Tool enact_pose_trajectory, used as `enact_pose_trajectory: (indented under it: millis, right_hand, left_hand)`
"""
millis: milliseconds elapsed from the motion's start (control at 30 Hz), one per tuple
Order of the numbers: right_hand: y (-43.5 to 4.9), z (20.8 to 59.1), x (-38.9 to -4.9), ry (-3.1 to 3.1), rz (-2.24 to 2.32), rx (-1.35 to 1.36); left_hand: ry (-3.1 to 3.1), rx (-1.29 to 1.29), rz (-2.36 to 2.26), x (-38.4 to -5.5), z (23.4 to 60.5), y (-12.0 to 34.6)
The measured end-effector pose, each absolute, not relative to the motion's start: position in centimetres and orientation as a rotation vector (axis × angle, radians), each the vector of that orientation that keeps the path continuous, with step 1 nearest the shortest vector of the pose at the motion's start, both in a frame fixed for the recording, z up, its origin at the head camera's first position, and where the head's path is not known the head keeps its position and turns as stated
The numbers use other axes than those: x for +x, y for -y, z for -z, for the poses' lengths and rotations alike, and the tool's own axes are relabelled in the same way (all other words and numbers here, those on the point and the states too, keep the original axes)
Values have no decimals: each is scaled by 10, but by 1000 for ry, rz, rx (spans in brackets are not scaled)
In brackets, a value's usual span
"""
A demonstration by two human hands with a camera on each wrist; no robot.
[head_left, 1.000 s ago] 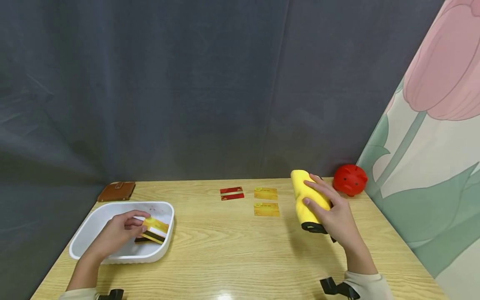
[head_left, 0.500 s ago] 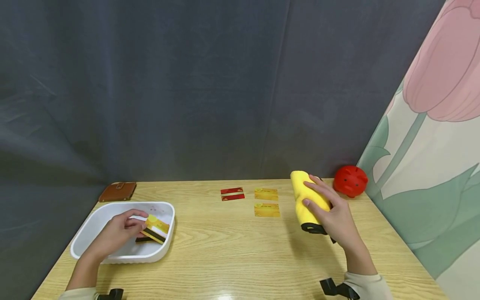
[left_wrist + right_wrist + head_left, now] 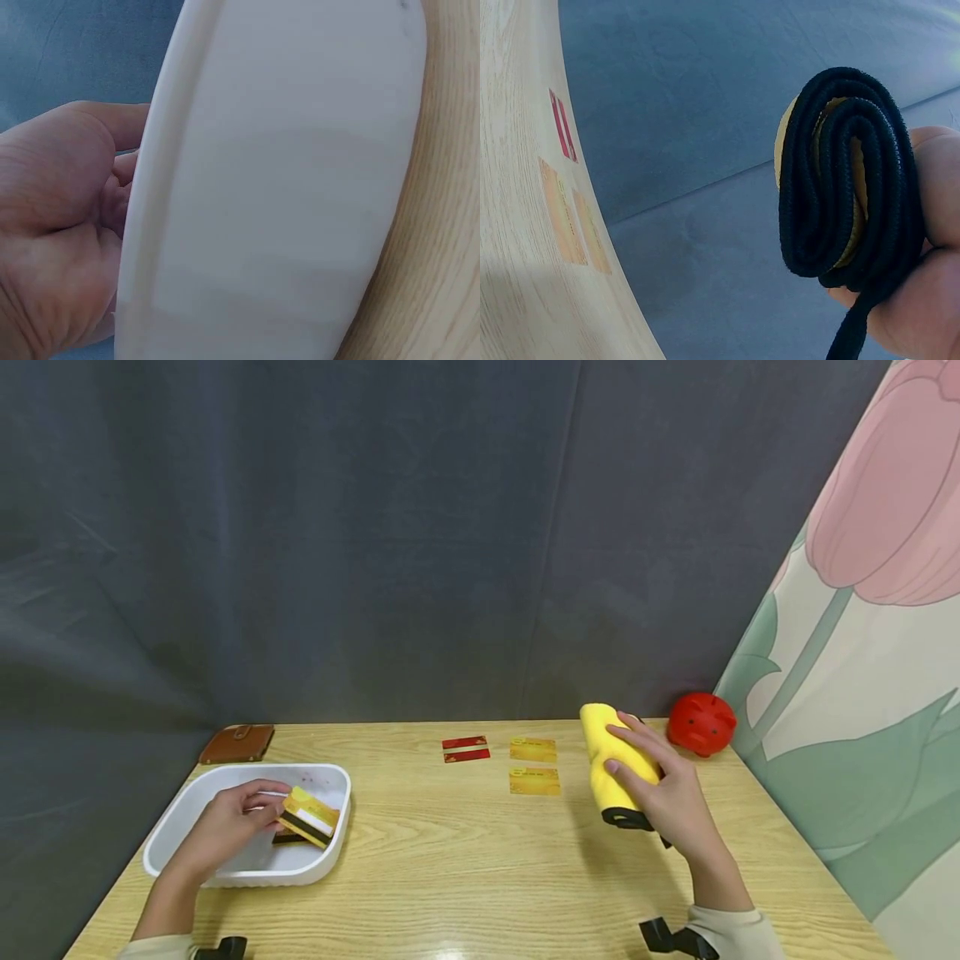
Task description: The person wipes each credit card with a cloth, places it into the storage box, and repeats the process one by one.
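In the head view my left hand (image 3: 225,827) reaches into the white basin (image 3: 337,843) at left. Its thumb and fingers pinch the left edge of a yellow bank card (image 3: 311,814) with a black stripe, tilted over another card (image 3: 287,837). The basin's wall (image 3: 270,180) hides those fingertips in the left wrist view. At right, my right hand (image 3: 660,777) grips a rolled yellow towel (image 3: 611,752) with black edging, held up over the table. The right wrist view shows the towel's rolled dark end (image 3: 847,180) and a hanging black loop (image 3: 847,330).
Two yellow cards (image 3: 533,749) lie one in front of the other at the table's back middle. A red card with a pale stripe (image 3: 466,749) is left of them. A brown wallet (image 3: 237,744) sits behind the basin; a red piggy bank (image 3: 701,724) stands at back right.
The left fingers have slid slightly left along the yellow card, so more of its left end shows. The right hand and the towel have hardly moved.
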State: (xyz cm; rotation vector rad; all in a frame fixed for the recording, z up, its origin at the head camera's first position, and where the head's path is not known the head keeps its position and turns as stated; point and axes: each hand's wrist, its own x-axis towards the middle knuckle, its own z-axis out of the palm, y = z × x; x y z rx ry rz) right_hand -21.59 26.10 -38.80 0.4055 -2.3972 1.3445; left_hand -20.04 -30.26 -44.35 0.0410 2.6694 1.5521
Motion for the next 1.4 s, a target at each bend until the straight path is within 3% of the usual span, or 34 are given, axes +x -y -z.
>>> enact_pose_trajectory:
  millis: [700, 1033, 1400]
  right_hand:
    - [-260, 390, -218, 2416, -1322, 410]
    - [-259, 390, -217, 2427, -1329, 408]
    - [-260, 390, -218, 2413, -1317, 426]
  left_hand:
    - [-2657, 157, -1535, -199, 447, 306]
    - [-2654, 48, -1581, -200, 448, 307]
    - [-2895, 15, -1282, -200, 445, 306]
